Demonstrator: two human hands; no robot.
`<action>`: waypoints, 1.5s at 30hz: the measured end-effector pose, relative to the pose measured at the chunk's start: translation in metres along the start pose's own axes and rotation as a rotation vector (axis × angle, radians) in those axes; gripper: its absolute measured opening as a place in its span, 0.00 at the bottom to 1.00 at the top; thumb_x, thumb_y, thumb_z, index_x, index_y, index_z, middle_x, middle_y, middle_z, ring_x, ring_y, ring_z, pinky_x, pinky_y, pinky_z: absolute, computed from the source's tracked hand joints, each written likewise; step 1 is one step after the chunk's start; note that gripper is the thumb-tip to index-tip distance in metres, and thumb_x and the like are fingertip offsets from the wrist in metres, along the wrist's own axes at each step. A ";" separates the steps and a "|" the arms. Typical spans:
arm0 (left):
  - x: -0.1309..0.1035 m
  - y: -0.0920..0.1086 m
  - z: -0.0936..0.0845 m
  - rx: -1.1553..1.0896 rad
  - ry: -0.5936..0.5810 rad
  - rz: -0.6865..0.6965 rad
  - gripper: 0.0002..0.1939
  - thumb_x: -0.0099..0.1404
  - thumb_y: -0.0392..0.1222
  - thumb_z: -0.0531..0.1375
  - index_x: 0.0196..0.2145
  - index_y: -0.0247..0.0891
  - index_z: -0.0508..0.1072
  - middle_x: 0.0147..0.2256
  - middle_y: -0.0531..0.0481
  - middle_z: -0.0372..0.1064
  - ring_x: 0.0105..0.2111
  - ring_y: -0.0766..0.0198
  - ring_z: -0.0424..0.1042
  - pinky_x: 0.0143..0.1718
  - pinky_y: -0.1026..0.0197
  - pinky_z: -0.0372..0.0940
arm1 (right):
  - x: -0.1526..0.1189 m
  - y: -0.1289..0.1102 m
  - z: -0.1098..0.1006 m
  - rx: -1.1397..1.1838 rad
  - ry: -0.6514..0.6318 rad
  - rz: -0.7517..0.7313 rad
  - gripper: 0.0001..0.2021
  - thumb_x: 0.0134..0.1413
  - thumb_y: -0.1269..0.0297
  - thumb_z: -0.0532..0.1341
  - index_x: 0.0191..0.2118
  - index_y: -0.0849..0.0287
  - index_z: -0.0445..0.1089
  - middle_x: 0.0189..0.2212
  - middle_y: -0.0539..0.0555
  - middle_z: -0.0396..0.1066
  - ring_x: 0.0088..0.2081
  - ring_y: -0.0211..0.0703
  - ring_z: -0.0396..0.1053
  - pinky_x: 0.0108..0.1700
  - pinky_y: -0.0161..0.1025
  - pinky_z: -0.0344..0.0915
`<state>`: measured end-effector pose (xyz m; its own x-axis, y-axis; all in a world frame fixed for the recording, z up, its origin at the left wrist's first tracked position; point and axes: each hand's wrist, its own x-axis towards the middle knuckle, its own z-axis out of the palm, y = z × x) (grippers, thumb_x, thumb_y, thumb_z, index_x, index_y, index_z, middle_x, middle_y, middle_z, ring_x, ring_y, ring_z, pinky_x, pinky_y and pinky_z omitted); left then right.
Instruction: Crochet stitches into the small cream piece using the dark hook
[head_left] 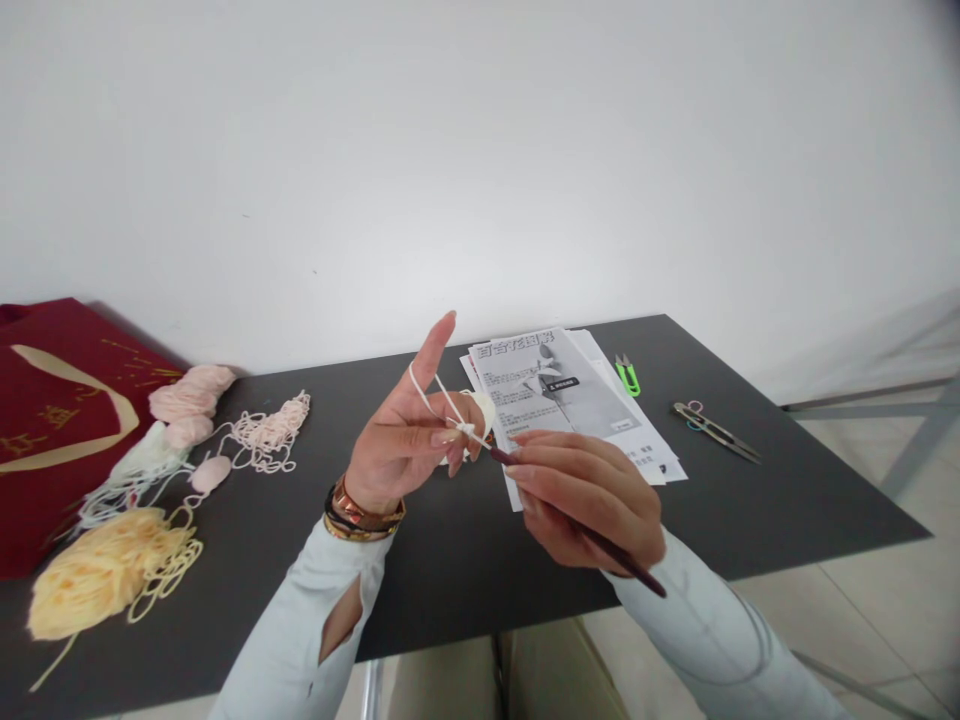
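Observation:
My left hand (pixel 405 430) is raised over the dark table, its index finger pointing up with white yarn (pixel 427 399) looped round it. Thumb and another finger pinch the yarn at a small knot or stitch. In my right hand (pixel 585 490) is a crochet hook (pixel 613 553) with a dark red handle, held like a pen. The hook's tip meets the yarn by my left thumb. Partly hidden behind my left fingers lies a cream-coloured piece (pixel 484 408), whose kind I cannot make out.
Printed sheets (pixel 555 390) lie behind my hands. Green thread snips (pixel 628 376) and metal scissors (pixel 716 432) rest to the right on the black table (pixel 780 500). At left are yellow yarn (pixel 101 570), pink yarn (pixel 193 395), a loose pink tangle (pixel 274 430) and a red bag (pixel 60 420).

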<state>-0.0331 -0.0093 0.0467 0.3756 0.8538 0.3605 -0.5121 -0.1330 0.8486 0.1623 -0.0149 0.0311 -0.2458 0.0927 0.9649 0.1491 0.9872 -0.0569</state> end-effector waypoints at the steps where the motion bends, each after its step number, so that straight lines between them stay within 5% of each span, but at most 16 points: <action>1: 0.000 -0.001 0.000 0.008 0.003 0.003 0.46 0.60 0.32 0.63 0.69 0.55 0.47 0.22 0.55 0.66 0.26 0.62 0.67 0.26 0.62 0.60 | 0.000 -0.001 0.001 -0.010 -0.004 0.017 0.16 0.50 0.76 0.64 0.47 0.64 0.72 0.33 0.58 0.80 0.38 0.44 0.79 0.42 0.38 0.79; 9: 0.002 -0.003 0.004 0.016 0.040 0.071 0.44 0.59 0.36 0.64 0.67 0.59 0.50 0.20 0.56 0.63 0.26 0.62 0.66 0.23 0.63 0.58 | -0.003 -0.007 -0.002 -0.088 -0.080 -0.002 0.12 0.55 0.77 0.62 0.46 0.67 0.73 0.37 0.61 0.79 0.44 0.47 0.77 0.45 0.43 0.79; 17: 0.000 -0.003 0.005 -0.023 0.002 0.072 0.43 0.59 0.33 0.63 0.67 0.55 0.52 0.20 0.55 0.65 0.25 0.62 0.66 0.23 0.61 0.58 | -0.001 -0.008 0.003 0.247 0.106 0.333 0.18 0.51 0.81 0.61 0.48 0.63 0.73 0.35 0.60 0.79 0.35 0.45 0.78 0.34 0.40 0.77; 26: 0.001 -0.006 0.001 0.041 0.045 0.081 0.47 0.57 0.38 0.66 0.69 0.50 0.49 0.17 0.57 0.61 0.22 0.62 0.65 0.23 0.59 0.58 | -0.009 -0.006 0.012 0.316 0.239 0.422 0.12 0.60 0.71 0.59 0.47 0.54 0.72 0.30 0.54 0.78 0.30 0.44 0.77 0.31 0.42 0.75; 32: 0.000 -0.008 0.003 -0.002 -0.032 -0.010 0.46 0.59 0.34 0.63 0.69 0.54 0.47 0.19 0.57 0.65 0.23 0.64 0.64 0.26 0.61 0.59 | -0.007 -0.006 0.011 0.354 0.309 0.544 0.05 0.63 0.65 0.58 0.40 0.54 0.71 0.26 0.51 0.74 0.26 0.42 0.75 0.28 0.41 0.73; 37: 0.001 -0.011 0.006 -0.087 -0.049 -0.082 0.47 0.57 0.29 0.59 0.69 0.52 0.47 0.17 0.57 0.62 0.23 0.65 0.62 0.27 0.62 0.59 | 0.000 -0.004 0.011 0.528 0.369 0.714 0.07 0.65 0.64 0.56 0.34 0.55 0.68 0.20 0.46 0.70 0.19 0.36 0.70 0.22 0.36 0.68; 45: 0.000 -0.017 0.008 -0.093 -0.086 -0.156 0.47 0.55 0.28 0.58 0.68 0.54 0.49 0.16 0.58 0.57 0.20 0.67 0.57 0.27 0.63 0.58 | 0.006 0.011 0.016 0.850 0.342 1.243 0.17 0.62 0.53 0.58 0.26 0.56 0.62 0.12 0.42 0.64 0.10 0.32 0.60 0.12 0.28 0.58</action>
<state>-0.0177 -0.0110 0.0354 0.5189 0.8135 0.2624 -0.5103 0.0485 0.8587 0.1473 -0.0014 0.0321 -0.1423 0.9686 0.2041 -0.5141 0.1038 -0.8514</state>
